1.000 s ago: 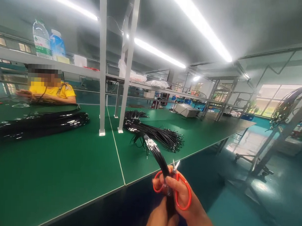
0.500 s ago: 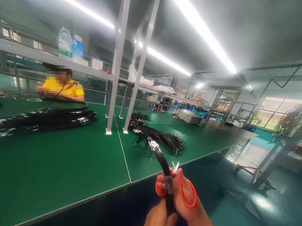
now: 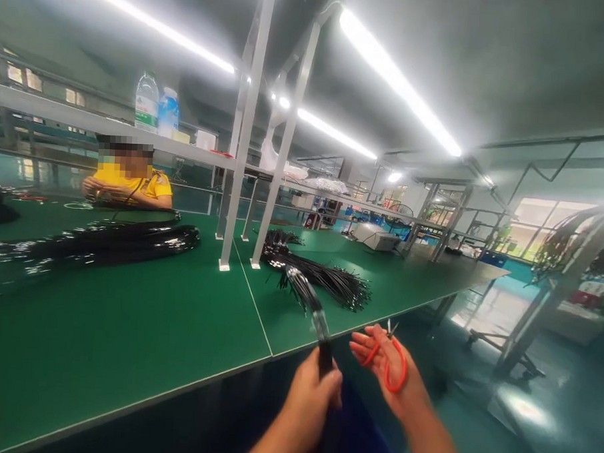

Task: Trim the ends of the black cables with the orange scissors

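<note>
My left hand [image 3: 311,388] is wrapped round a bundle of black cables [image 3: 305,293], just off the near edge of the table. Clear wrapping [image 3: 320,325] circles the bundle above my fist, and the bundle's far end reaches over the green tabletop. To the right, my right hand [image 3: 383,360] is apart from the bundle and holds red-handled scissors [image 3: 397,371], their loops round the thumb and behind the fingers. The short blades point up and away. Beyond, another pile of black cables [image 3: 337,278] with fanned-out ends lies on the table.
A green table [image 3: 152,327] spreads ahead, with grey shelf posts [image 3: 243,144] standing on it. More black cables [image 3: 126,242] lie at the left. Across the table sits a person in a yellow top [image 3: 156,183]. Bottles [image 3: 147,103] stand on the shelf. A metal rack [image 3: 543,317] is at the right.
My right hand with the scissors has moved off the bundle to the right. My left hand has slid up the bundle to just below the wrapping.
</note>
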### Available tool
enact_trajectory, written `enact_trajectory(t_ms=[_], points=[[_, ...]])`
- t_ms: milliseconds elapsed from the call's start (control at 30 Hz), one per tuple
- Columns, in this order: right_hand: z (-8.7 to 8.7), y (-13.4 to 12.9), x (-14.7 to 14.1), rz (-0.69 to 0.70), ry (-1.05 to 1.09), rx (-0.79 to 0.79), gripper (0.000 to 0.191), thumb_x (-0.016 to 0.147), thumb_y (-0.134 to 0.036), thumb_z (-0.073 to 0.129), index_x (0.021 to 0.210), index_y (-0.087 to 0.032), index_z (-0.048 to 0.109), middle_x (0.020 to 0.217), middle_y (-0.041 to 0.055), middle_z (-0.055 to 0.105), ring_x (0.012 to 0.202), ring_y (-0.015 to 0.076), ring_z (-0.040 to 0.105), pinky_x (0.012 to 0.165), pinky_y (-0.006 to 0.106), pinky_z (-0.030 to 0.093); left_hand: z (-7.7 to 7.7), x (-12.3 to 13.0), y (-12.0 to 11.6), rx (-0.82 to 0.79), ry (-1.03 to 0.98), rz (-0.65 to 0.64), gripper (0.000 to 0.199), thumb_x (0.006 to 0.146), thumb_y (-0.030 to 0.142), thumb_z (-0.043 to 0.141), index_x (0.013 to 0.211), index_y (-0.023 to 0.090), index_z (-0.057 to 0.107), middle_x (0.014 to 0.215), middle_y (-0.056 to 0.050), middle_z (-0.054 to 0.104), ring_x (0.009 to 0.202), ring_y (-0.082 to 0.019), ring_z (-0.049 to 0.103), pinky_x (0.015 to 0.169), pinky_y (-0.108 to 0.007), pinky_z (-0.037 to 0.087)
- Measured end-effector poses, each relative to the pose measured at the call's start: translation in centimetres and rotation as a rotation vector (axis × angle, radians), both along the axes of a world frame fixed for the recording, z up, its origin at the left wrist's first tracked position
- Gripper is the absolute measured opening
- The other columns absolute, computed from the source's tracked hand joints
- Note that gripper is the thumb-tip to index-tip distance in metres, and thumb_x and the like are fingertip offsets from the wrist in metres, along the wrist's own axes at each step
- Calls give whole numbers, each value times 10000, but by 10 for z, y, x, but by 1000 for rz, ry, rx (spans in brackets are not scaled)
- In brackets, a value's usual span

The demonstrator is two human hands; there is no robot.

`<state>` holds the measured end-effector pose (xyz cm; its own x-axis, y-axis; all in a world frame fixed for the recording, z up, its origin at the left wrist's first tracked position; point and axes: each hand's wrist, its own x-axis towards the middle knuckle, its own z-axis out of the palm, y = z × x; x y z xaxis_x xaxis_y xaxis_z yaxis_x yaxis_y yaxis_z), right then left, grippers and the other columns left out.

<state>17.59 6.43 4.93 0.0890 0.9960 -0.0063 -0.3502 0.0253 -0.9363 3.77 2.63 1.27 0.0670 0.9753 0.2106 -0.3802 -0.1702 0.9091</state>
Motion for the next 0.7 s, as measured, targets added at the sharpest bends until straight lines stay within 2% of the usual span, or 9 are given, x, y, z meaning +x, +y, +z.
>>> enact_trajectory(t_ms=[100, 167, 233, 367, 467, 533, 600, 633, 700], points=[[0, -6, 3, -81, -28, 19, 343, 555, -344, 843, 738, -171, 611, 633, 37, 734, 540, 176, 675, 545, 277, 515, 42, -20, 8, 40, -134, -45, 157, 734, 309, 600, 735, 195, 492, 559, 55, 529, 543, -122, 532, 638, -275, 449], [0, -12, 0, -117, -33, 31, 332, 552, -329, 839, 733, -165, 614, 615, 35, 727, 509, 171, 660, 514, 274, 501, 66, -24, 18, 41, -209, -68, 195, 725, 311, 635, 742, 197, 478, 589, 56, 534, 557, -118, 549, 641, -273, 449], [2, -16, -2, -163, -33, 52, 330, 554, -335, 831, 738, -165, 616, 613, 27, 721, 507, 167, 654, 512, 274, 497, 82, -21, 30, 18, -263, -66, 223, 689, 232, 690, 691, 180, 473, 556, 51, 539, 534, -116, 558, 599, -255, 435], [11, -19, 11, -301, -29, 117, 335, 541, -344, 833, 731, -180, 611, 611, -20, 705, 518, 130, 634, 549, 252, 498, 108, -14, 53, 10, -409, 49, 159, 819, 140, 583, 700, 166, 480, 547, 52, 555, 527, -107, 574, 615, -257, 442], [11, -22, 28, -404, 6, 135, 331, 537, -317, 848, 723, -182, 610, 586, -48, 688, 496, 86, 595, 528, 196, 473, 137, -27, 64, 6, -496, 110, 260, 890, 136, 502, 632, 154, 475, 472, 51, 515, 445, -102, 537, 578, -268, 446], [1, -31, 32, -451, 72, 120, 326, 557, -326, 847, 724, -190, 602, 537, -76, 656, 454, 53, 545, 477, 149, 432, 161, -43, 69, 50, -576, 165, 374, 953, 188, 403, 579, 171, 429, 424, 74, 452, 393, -70, 478, 554, -241, 441], [-20, -48, 22, -434, 173, 71, 339, 567, -374, 843, 704, -193, 591, 472, -96, 608, 400, 35, 490, 417, 123, 382, 184, -61, 69, 93, -637, 223, 445, 982, 262, 341, 544, 189, 364, 380, 100, 373, 328, -47, 382, 496, -212, 408], [-32, -57, 11, -375, 227, 22, 363, 547, -400, 850, 664, -184, 583, 434, -89, 583, 368, 39, 471, 382, 130, 364, 192, -68, 68, 107, -652, 244, 471, 987, 295, 323, 528, 193, 332, 363, 104, 342, 310, -43, 346, 467, -202, 389], [-55, -70, -20, -209, 352, -94, 415, 509, -460, 852, 664, -160, 611, 465, -16, 633, 371, 109, 544, 346, 193, 397, 199, -78, 58, 143, -668, 265, 496, 988, 334, 317, 514, 188, 298, 344, 105, 317, 297, -37, 314, 442, -185, 368]])
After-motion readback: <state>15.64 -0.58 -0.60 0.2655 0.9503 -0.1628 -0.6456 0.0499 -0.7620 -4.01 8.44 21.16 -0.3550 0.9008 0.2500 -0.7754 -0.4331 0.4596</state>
